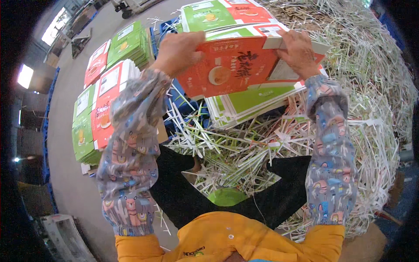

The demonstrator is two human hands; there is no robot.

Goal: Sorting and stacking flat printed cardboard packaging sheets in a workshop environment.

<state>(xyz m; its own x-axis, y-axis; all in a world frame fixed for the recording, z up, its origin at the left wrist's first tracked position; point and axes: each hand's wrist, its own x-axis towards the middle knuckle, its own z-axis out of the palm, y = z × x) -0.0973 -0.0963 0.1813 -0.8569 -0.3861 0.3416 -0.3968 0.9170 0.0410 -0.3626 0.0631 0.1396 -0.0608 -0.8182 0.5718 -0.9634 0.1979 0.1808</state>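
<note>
Between my hands a red printed carton blank (238, 59), with a pale round picture on it, is tilted up off a stack of flat carton blanks (257, 98). My left hand (181, 51), slightly blurred, closes on its upper left edge with the fingers curled. At the upper right edge my right hand (299, 53) grips it, thumb on the front face, beside a white flap. Whether one sheet or more is held, I cannot tell. Another stack of green and red blanks (207, 16) lies just beyond.
Shredded white and green paper trimmings (244, 148) cover the ground between my legs and heap up (366, 87) on the right. More stacked carton blanks (107, 107) stand on the left. Blue pallet parts (179, 98) show under the stacks. A wheeled trolley (131, 8) is at the far left.
</note>
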